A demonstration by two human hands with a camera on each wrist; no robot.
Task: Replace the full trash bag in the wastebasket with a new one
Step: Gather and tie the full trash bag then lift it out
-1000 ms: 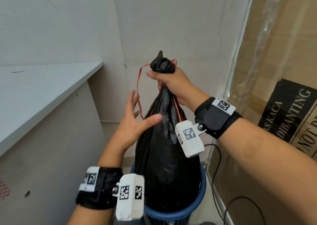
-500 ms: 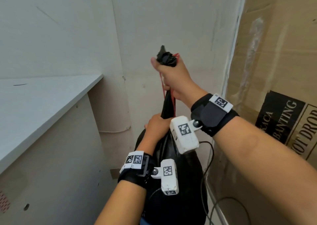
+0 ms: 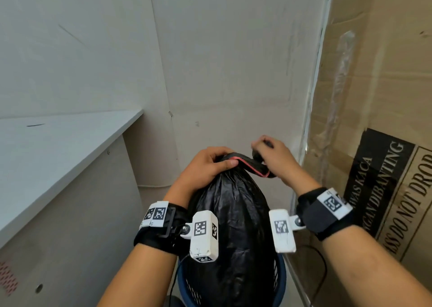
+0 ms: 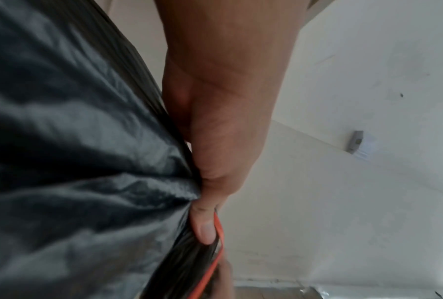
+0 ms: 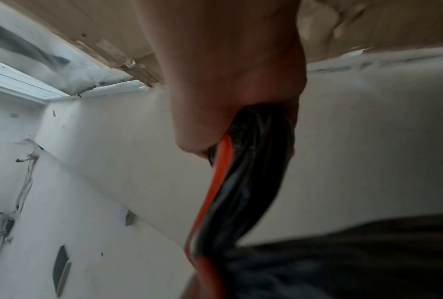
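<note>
A full black trash bag (image 3: 230,224) stands in a blue wastebasket (image 3: 281,281) low in the head view. Its gathered neck is bent over to the right, with a red drawstring (image 3: 247,166) running along it. My left hand (image 3: 207,166) grips the neck at the top of the bag, thumb pressed on the plastic. My right hand (image 3: 274,159) grips the twisted end of the neck and the string. The left wrist view shows the bag (image 4: 74,161) and my thumb beside the red drawstring (image 4: 219,228). In the right wrist view the neck (image 5: 251,172) leaves my fist.
A white desk (image 3: 58,147) juts in from the left, its side panel close to the basket. A large cardboard box (image 3: 378,119) with black print leans on the right. A plain wall corner stands behind. Black cables (image 3: 320,260) trail by the basket's right side.
My right hand dropped from high above the bag to its top, folding the neck sideways. My left hand went from open beside the bag to gripping the neck.
</note>
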